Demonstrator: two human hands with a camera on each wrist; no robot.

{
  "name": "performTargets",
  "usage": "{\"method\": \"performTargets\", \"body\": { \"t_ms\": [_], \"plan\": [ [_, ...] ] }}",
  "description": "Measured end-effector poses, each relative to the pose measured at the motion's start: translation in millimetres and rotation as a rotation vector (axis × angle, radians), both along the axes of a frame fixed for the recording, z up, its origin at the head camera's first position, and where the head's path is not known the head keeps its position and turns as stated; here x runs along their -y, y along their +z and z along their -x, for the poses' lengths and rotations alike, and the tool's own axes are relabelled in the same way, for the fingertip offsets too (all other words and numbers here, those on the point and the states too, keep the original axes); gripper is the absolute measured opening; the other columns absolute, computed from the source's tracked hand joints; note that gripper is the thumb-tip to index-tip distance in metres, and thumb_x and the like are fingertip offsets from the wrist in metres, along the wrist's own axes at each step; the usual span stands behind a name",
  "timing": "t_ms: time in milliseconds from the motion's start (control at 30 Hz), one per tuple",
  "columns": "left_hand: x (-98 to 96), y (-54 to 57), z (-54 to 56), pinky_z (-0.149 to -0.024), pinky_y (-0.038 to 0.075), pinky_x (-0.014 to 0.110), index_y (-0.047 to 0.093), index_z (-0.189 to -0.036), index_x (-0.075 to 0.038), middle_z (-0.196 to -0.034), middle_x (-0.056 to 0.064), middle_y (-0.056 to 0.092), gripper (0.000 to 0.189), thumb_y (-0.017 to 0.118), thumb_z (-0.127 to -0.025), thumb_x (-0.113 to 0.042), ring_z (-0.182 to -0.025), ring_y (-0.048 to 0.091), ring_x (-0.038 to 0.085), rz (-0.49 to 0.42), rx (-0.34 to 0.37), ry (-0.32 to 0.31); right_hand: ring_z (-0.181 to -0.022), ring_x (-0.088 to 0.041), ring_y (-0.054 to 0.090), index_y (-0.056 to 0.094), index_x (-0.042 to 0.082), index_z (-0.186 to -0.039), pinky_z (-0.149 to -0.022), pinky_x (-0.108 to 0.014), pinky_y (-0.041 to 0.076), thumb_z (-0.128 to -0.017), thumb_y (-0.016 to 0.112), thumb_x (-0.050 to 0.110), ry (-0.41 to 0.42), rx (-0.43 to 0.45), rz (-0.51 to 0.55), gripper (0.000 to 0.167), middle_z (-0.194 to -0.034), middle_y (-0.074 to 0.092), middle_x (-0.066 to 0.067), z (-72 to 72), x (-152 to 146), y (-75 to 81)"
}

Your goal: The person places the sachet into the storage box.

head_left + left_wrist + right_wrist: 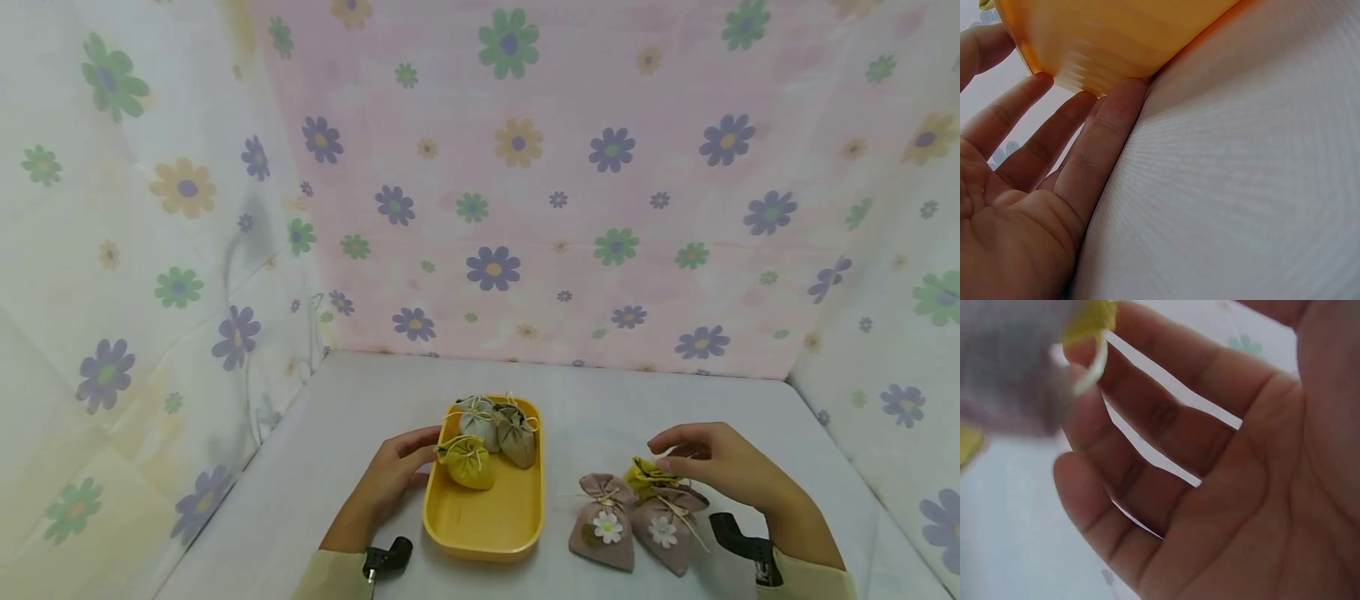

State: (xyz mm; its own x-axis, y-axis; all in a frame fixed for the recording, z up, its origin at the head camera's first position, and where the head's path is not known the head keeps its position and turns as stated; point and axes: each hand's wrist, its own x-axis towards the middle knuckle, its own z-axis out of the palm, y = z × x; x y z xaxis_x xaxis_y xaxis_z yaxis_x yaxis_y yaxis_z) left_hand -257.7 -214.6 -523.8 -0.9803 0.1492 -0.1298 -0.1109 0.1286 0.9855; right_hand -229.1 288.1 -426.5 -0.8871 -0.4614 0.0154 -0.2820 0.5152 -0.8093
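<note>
My left hand [395,471] rests against the left side of a yellow plastic tray [483,533]; in the left wrist view its extended fingertips touch the tray wall [1129,37]. At the tray's far end lie three small drawstring pouches: a whitish one [480,427], an olive-beige one [517,442] and a yellow-green one [470,467]. My right hand [716,462] hovers over another yellow pouch [643,477], its loosely bent fingers right at the gathered top. Two mauve pouches with white flowers, one to the left [602,533] and one to the right [666,533], partly cover that pouch.
A white cloth [360,392] covers the table. Flower-printed curtains stand behind [555,208] and along both sides. Dark wrist-camera mounts sit at the left wrist [388,557] and the right wrist [742,542].
</note>
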Motion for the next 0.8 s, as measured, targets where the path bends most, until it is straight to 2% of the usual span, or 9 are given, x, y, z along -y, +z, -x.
{"method": "performTargets", "body": {
  "t_ms": [167,300,533,800],
  "plan": [
    [-0.2,-0.5,-0.3,-0.09,0.063,0.038,0.066,-0.138,-0.024,-0.145,0.002,0.063,0.052,0.077,-0.091,-0.043,-0.124,0.066,0.022,0.0,-0.006,-0.004,-0.101,-0.012,0.072,0.069,0.012,-0.128,-0.079,-0.03,0.062,-0.101,0.067,0.02,0.071,0.02,0.021,0.028,-0.129,0.067,-0.025,-1.0,-11.3,-2.0],
    [0.1,-1.0,-0.6,-0.09,0.063,0.038,0.066,-0.138,-0.025,-0.145,0.001,0.063,0.051,0.077,-0.091,-0.042,-0.124,0.066,0.022,-0.007,-0.01,-0.004,-0.098,-0.014,0.073,0.069,0.008,-0.128,-0.079,-0.031,0.062,-0.101,0.068,0.018,0.096,0.035,0.035,0.029,-0.126,0.067,-0.028,-1.4,-15.8,-2.0],
    [0.5,-1.6,-0.4,-0.089,0.063,0.038,0.066,-0.139,-0.024,-0.145,0.002,0.062,0.052,0.076,-0.092,-0.043,-0.125,0.066,0.022,0.001,-0.01,-0.006,-0.096,-0.016,0.074,0.069,0.001,-0.128,-0.079,-0.031,0.063,-0.101,0.067,0.016,0.131,0.114,0.055,0.03,-0.12,0.072,-0.02,1.0,-19.7,-4.1],
    [1.2,-1.7,-0.4,-0.09,0.063,0.038,0.066,-0.139,-0.025,-0.145,0.001,0.063,0.052,0.076,-0.092,-0.044,-0.126,0.065,0.023,0.002,-0.019,-0.017,-0.095,-0.014,0.073,0.073,0.009,-0.125,-0.079,-0.032,0.062,-0.105,0.061,0.02,0.089,0.073,0.02,0.026,-0.118,0.074,-0.013,2.9,-18.2,-5.7]
  ]
}}
